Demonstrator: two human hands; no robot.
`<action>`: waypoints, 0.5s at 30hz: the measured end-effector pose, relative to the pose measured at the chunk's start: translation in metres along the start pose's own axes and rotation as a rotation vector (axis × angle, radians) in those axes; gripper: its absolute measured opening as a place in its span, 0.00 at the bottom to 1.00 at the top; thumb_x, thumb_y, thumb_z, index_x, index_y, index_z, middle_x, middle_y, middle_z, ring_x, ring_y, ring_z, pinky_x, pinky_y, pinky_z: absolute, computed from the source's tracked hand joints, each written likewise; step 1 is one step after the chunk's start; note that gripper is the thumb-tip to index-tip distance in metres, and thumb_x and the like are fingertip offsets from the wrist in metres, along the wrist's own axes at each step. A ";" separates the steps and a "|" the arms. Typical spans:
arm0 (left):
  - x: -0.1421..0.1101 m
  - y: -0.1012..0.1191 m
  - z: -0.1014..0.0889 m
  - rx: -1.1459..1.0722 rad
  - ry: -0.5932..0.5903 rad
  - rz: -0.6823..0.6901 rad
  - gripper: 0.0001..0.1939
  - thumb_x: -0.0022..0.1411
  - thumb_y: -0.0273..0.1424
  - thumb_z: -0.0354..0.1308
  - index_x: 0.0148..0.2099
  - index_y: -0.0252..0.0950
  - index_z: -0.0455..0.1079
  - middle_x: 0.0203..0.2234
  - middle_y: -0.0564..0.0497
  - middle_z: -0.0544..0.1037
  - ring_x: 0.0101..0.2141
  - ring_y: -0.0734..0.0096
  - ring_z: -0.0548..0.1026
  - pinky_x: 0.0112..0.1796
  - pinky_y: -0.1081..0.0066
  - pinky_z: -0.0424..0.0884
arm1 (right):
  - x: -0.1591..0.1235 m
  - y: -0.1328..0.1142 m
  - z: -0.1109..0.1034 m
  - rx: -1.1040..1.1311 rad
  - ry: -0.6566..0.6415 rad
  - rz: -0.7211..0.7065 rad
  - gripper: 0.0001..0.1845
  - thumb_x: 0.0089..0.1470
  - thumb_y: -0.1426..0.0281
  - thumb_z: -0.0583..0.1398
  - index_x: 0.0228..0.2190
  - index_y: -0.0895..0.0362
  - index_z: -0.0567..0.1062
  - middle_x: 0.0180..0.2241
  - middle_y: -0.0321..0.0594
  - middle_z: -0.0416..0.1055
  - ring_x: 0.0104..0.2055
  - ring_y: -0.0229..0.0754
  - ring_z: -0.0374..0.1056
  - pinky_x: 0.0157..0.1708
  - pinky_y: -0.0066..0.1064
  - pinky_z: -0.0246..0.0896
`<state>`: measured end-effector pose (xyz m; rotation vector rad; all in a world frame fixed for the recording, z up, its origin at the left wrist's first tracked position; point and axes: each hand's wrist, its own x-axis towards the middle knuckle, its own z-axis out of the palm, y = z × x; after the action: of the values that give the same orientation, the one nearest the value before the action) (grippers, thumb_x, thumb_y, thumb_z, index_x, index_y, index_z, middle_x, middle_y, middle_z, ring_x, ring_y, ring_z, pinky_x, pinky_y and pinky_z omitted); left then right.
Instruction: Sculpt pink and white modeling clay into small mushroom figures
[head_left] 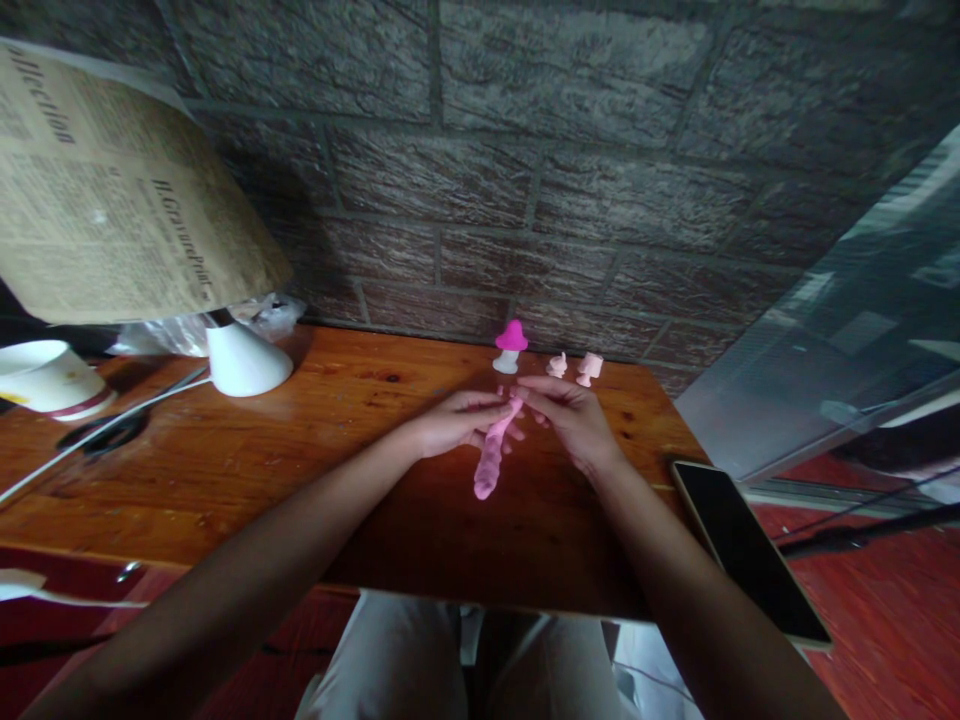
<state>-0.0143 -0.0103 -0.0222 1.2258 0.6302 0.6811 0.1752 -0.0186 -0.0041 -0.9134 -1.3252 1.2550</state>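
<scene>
Left hand (454,422), head view: thumb and fingers clamped on the upper part of the lumpy pink strip (491,460). Right hand (576,418): fingertips pinched on the strip's upper end. Strip position: over the wooden table (360,375), slanted, free end toward the person. Beyond the hands: magenta-capped mushroom figure (511,345), upright; two small pale pink pieces, (590,367) near its right side.

My left hand (450,424) and my right hand (576,418) are both bare, with slim fingers, and my slender forearms (300,540) are also uncovered. I wear long trousers (405,660) of pale greyish-white cloth.
</scene>
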 end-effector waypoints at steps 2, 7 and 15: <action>0.000 -0.001 0.000 -0.021 -0.017 0.002 0.23 0.60 0.41 0.65 0.52 0.32 0.74 0.41 0.39 0.80 0.32 0.69 0.78 0.36 0.67 0.75 | -0.001 -0.001 0.001 0.021 0.006 0.003 0.15 0.41 0.62 0.73 0.34 0.52 0.84 0.27 0.35 0.78 0.22 0.30 0.59 0.21 0.25 0.51; 0.000 -0.002 0.000 -0.073 -0.038 0.011 0.22 0.61 0.40 0.65 0.51 0.30 0.74 0.41 0.37 0.80 0.36 0.66 0.79 0.36 0.68 0.75 | -0.003 -0.004 0.001 0.095 -0.078 0.069 0.17 0.41 0.63 0.73 0.37 0.49 0.83 0.35 0.36 0.80 0.25 0.32 0.63 0.23 0.26 0.54; 0.000 -0.004 0.000 -0.097 -0.072 0.011 0.20 0.62 0.39 0.63 0.51 0.29 0.73 0.40 0.37 0.81 0.33 0.67 0.79 0.35 0.68 0.75 | -0.001 0.001 -0.003 0.089 -0.086 0.077 0.14 0.42 0.64 0.73 0.35 0.51 0.83 0.30 0.37 0.79 0.26 0.33 0.64 0.25 0.27 0.56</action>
<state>-0.0139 -0.0107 -0.0266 1.1590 0.5252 0.6665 0.1781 -0.0183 -0.0059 -0.8628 -1.3003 1.4155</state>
